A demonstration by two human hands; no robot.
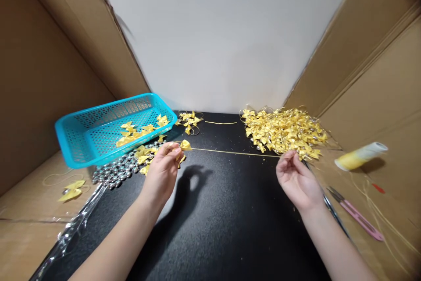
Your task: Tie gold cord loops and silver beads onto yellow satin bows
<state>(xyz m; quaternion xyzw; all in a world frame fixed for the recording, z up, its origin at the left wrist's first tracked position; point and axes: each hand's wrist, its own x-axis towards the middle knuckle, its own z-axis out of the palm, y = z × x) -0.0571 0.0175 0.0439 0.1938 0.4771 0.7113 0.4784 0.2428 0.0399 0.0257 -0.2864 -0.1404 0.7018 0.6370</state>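
Spanning black textured desk: thin gold cord, pinched by left fingers beside glossy yellow ribbon bow and, apparently, by right fingers.

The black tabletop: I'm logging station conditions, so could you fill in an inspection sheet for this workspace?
Surface: black tabletop, small specks scattered on it.
Job's things: yellow cord stretched nearly straight; yellow bow toward its left.
Clutter: bow pile at the back right; silver beads by the blue basket; pink-handled snips and a tube at right.
Hands: left hand pinching at the bow; right hand holding the cord.
Cables: nothing seen.
Surroundings: cardboard panels both sides, pale panel behind.
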